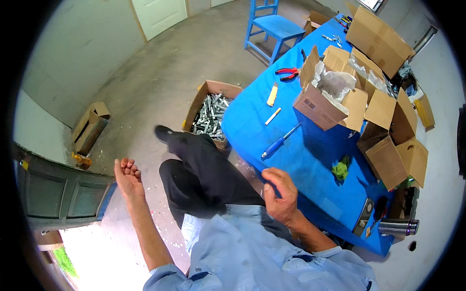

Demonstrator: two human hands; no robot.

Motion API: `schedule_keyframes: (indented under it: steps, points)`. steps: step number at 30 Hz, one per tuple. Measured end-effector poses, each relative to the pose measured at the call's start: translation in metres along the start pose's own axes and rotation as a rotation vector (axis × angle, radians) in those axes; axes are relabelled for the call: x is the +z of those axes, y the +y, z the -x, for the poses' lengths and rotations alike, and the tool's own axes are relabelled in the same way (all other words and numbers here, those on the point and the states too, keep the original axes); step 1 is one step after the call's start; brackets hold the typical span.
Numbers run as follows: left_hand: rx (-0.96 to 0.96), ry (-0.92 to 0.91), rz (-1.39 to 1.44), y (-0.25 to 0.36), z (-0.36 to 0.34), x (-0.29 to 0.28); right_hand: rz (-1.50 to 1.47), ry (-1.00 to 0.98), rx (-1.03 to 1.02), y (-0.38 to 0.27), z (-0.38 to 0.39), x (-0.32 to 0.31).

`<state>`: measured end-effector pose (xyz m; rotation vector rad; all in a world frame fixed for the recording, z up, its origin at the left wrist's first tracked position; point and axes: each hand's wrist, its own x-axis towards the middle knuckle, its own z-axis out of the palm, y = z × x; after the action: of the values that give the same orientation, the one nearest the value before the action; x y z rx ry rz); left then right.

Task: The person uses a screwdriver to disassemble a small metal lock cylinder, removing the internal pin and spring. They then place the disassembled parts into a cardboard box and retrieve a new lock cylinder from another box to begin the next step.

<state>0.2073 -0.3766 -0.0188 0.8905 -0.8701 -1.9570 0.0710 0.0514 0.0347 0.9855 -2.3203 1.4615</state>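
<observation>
My left hand (pixel 129 180) is raised over the floor on the left, away from the table. Its fingers are loosely bent and apart from the palm, and nothing shows in it. Beside the near edge of the blue-covered table (pixel 310 169), my right hand (pixel 281 195) hovers with curved fingers and a gap beside the thumb; I see nothing held there. Closest to it on the cloth lies a screwdriver with a blue handle (pixel 274 147). Farther up are a white-and-orange stick-like item (pixel 273 116), a yellow utility knife (pixel 273 94) and red-handled pliers (pixel 288 73).
A carton of metal parts (pixel 196 104) stands on the floor against the table. Opened cardboard boxes (pixel 318 107) crowd the table's far side, near a green crumpled cloth (pixel 341 169) and a steel flask (pixel 395 226). A blue chair (pixel 276 26) stands beyond; a dark panelled door (pixel 63 191) is left.
</observation>
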Motion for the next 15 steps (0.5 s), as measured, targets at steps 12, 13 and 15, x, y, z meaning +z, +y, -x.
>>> schedule_keyframes:
  steps: [12, 13, 15]
  points:
    - [-0.293, -0.139, -0.185, -0.091, -0.080, 0.080, -0.167, -0.447, 0.271, 0.004, -0.034, 0.139]
    - [-0.324, -0.136, -0.163, -0.101, -0.092, 0.086, -0.164, -0.461, 0.314, 0.012, -0.044, 0.156]
    - [-0.347, -0.115, -0.139, -0.114, -0.120, 0.083, -0.189, -0.471, 0.387, 0.039, -0.062, 0.201]
